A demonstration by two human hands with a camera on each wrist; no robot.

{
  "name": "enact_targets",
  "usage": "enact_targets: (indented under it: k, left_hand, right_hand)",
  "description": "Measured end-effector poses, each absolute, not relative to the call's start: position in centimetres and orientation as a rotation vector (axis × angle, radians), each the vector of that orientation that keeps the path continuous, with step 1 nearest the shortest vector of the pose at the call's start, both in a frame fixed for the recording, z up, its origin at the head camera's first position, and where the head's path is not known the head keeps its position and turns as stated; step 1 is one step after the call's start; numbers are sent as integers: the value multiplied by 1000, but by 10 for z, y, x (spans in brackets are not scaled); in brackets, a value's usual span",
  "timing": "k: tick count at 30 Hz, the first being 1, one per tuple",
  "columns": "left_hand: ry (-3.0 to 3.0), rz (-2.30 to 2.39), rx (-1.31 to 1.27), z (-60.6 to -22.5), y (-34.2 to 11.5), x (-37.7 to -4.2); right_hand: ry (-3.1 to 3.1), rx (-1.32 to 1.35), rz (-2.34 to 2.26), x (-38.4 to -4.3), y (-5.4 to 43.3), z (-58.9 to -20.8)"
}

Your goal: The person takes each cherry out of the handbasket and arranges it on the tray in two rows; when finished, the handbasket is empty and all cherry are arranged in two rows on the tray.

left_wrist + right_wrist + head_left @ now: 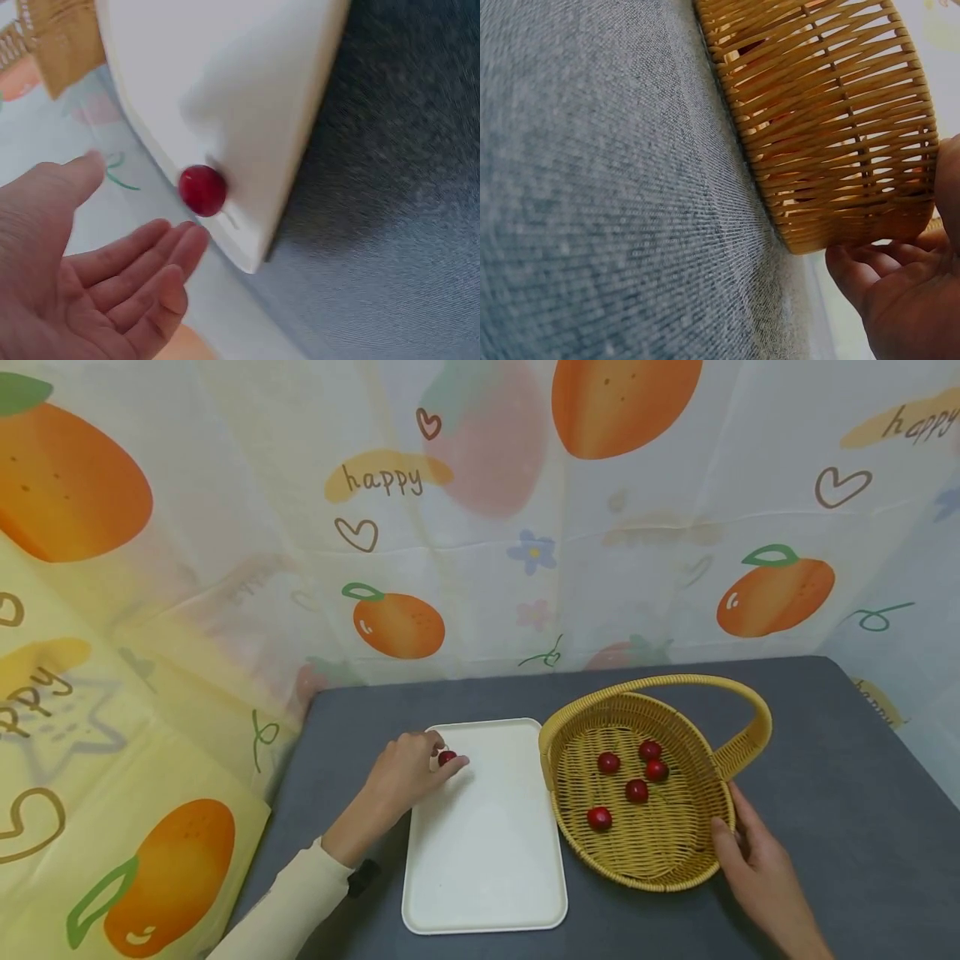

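A red cherry (447, 757) with a stem lies at the far left corner of the white tray (487, 860). My left hand (405, 768) is just beside it. In the left wrist view the thumb and fingers of the left hand (112, 292) are spread apart, and the cherry (202, 190) sits beyond the fingertips. My right hand (765, 860) grips the right side of a wicker basket (667, 885), thumb over the rim and fingers against the outer wall. Inside the basket are several cherries (637, 791).
The basket's arched handle (690, 680) rises above its far side. Tray and basket stand side by side on a grey tabletop (832, 760). A fruit-printed curtain (480, 585) hangs behind the table and along its left side.
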State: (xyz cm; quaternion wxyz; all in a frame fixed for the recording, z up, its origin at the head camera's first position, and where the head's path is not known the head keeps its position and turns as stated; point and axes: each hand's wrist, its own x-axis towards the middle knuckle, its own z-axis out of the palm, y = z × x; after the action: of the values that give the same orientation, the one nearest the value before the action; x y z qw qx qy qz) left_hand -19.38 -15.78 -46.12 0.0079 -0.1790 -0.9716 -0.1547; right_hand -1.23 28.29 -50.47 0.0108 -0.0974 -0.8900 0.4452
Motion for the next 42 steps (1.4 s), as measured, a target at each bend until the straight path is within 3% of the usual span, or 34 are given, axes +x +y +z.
enact_targets:
  k: [9,20,28,42]
  left_hand:
    - [-2721,-646,-789,-421,-133,-149]
    - [-2462,-570,-1235,-398,-56,-97]
    - [-2502,-335,-1408,-414,-7,-95]
    - [-2793,-87,-1331,-442,24,-112]
  right_hand:
    - [-2807,-322,1386,-13,284,-501]
    - [-2764,-318,1374,-12,288,-504]
    - [-2766,-306,1370,-13,288,-506]
    - [-2737,-264,1364,-12,285,-508]
